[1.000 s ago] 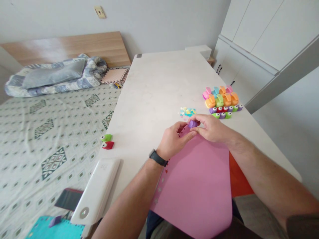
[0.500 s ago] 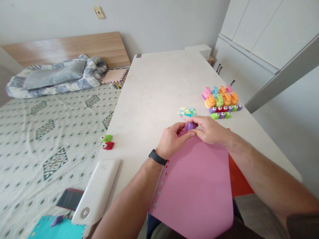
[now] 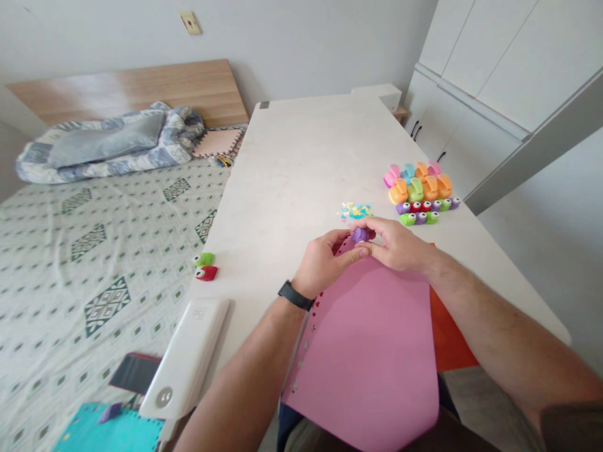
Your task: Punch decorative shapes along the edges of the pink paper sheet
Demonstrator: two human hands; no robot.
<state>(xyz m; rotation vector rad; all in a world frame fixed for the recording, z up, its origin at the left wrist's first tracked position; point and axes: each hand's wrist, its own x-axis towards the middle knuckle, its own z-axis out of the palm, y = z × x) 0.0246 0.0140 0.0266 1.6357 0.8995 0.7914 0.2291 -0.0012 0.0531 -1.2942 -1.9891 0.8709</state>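
Between my fingers is a small purple craft punch [image 3: 360, 235], set at the far edge of a pink sheet [image 3: 372, 351]. My right hand [image 3: 393, 242] is closed round the punch from the right. My left hand [image 3: 327, 260], with a dark band on its wrist, pinches the sheet's far left corner beside the punch, its thumb touching the right thumb. Small shaped holes run down the sheet's left edge. Just beyond my hands lies a pile of blue, yellow and pink paper cutouts [image 3: 357, 211].
Rows of colourful punches [image 3: 417, 188] stand at the right on the white table [image 3: 301, 157]. A green punch [image 3: 203, 258] and a red one [image 3: 206, 274] sit near the left edge. Close by are a white device [image 3: 191, 351], a phone [image 3: 135, 373] and a turquoise sheet [image 3: 113, 433]. Orange paper [image 3: 450, 333] lies under the pink sheet.
My hands stay at the sheet's far corner with the purple punch. The punch has tilted slightly, showing a pale spot near its lower side. The view has shifted a little.
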